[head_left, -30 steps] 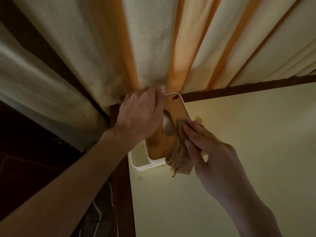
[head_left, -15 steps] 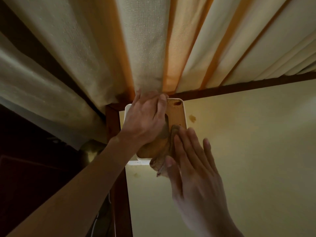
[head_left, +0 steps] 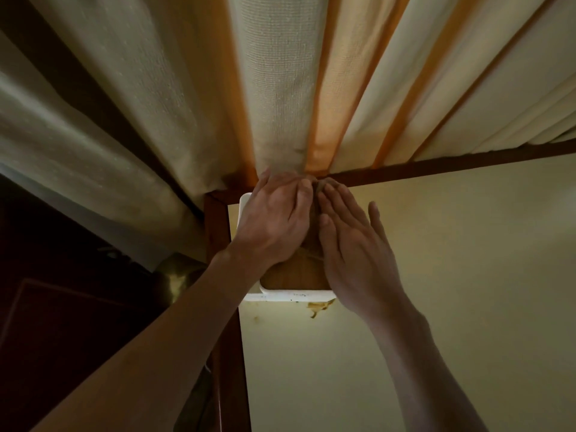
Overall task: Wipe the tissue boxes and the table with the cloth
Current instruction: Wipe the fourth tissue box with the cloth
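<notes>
A white tissue box point(head_left: 290, 296) with a wooden lid point(head_left: 296, 277) stands in the far left corner of the pale table point(head_left: 436, 275). My left hand point(head_left: 274, 219) lies over the lid's left part, fingers reaching the far end. With straight fingers my right hand point(head_left: 352, 244) presses the brownish cloth point(head_left: 313, 213) flat against the lid's right part. Only a strip of cloth shows between the two hands and at the fingertips. How the left fingers lie round the box is hidden.
Cream and orange curtains point(head_left: 280, 88) hang right behind the box. The table has a dark wood frame point(head_left: 452, 165). A yellowish smear point(head_left: 319, 307) lies on the table just in front of the box. Dark floor and a brass object point(head_left: 177, 275) are to the left.
My right hand has slid the cloth from the lid's near end up to its far end. The box has turned square to me, uncovering the smear on the table.
</notes>
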Demonstrator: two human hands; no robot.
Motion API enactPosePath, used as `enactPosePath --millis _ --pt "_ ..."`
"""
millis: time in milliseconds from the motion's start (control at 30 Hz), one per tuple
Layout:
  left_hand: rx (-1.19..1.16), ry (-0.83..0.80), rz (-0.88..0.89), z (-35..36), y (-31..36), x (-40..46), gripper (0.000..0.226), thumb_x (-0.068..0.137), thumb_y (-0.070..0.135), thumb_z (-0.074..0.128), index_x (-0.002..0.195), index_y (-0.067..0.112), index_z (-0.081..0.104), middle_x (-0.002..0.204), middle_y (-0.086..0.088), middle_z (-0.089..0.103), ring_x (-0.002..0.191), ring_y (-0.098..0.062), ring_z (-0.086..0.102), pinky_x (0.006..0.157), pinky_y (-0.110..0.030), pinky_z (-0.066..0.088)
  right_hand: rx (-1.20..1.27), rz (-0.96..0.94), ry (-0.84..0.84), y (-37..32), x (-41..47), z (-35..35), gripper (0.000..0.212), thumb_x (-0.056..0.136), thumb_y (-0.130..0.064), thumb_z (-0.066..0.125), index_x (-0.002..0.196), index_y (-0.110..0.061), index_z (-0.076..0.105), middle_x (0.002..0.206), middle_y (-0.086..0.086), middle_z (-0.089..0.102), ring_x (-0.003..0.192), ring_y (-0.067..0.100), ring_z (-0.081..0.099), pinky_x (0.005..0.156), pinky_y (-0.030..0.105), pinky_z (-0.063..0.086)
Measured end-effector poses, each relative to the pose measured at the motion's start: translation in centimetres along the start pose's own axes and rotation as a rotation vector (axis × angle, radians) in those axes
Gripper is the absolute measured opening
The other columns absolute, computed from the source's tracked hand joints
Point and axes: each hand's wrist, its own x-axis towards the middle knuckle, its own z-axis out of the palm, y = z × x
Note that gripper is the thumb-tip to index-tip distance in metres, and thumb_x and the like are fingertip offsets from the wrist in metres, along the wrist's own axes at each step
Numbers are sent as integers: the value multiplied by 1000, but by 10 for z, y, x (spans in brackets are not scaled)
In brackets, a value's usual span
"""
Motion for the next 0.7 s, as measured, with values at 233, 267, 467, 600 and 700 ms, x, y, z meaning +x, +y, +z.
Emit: enactPosePath --millis 233,267,467,600,700 --pt "-40 8 -8 3 -2 1 49 109 37 25 120 18 68 123 4 69 123 -9 57 121 -30 19 9 -15 6 -3 -21 1 59 105 -44 4 161 -29 15 168 -18 6 154 -6 -8 130 40 3" --pt "-31 9 -11 4 -2 1 52 108 39 23 120 17 68 122 4 69 123 -9 57 121 -31 20 9 -20 27 -4 -31 3 58 106 -42 6 160 -27 20 168 -16 11 155 -4 -4 130 41 7" --pt "-27 59 0 7 -5 2 50 108 36 26 116 13 70 117 3 71 118 -12 60 117 -18 14 2 -47 266 -14 -97 18 50 108 -32 26 149 -17 52 159 -5 43 151 12 33 116 47 30" --pt "-40 68 8 6 -5 3 52 107 35 25 111 11 71 112 2 72 114 -13 62 109 -5 9 25 19 196 -17 -86 15 54 109 -38 17 155 -22 42 164 -12 33 155 6 21 121 44 21" --pt "-44 52 2 6 -5 3 51 107 35 26 114 13 71 115 4 72 116 -10 60 110 -6 8 15 36 85 -14 -56 9 58 107 -43 6 160 -28 23 167 -17 14 156 -1 2 128 39 9"
